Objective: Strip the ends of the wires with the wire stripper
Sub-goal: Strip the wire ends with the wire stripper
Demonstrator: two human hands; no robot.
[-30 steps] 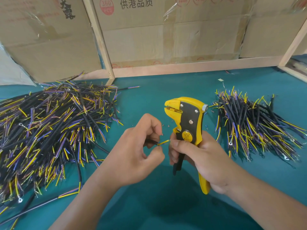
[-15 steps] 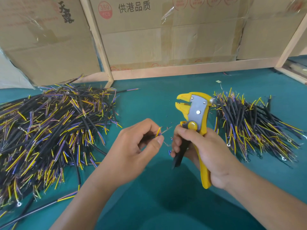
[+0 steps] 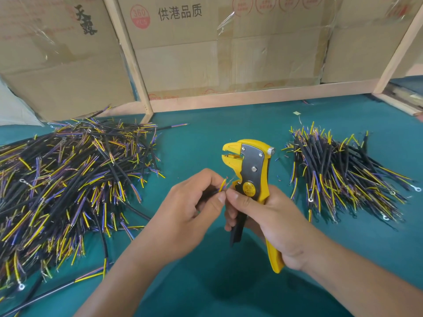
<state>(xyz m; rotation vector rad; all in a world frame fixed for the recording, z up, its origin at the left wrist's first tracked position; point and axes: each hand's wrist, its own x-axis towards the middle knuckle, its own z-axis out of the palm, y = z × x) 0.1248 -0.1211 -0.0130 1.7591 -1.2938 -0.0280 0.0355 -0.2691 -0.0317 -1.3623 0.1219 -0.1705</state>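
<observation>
My right hand grips the handles of a yellow and black wire stripper, held upright above the table with its jaws pointing left. My left hand pinches a short black wire whose yellow and purple ends stick up between my thumb and fingers. My right thumb touches that wire end beside my left thumb. The wire tip sits below the stripper's jaws, not between them.
A big heap of black wires with yellow and purple ends covers the left of the teal table. A smaller pile of wires lies on the right. Cardboard boxes and a wooden frame close the back.
The stripper has tilted back upright and come nearer my left hand. My right thumb has moved onto the wire end. The bare strand that stuck out sideways now points up.
</observation>
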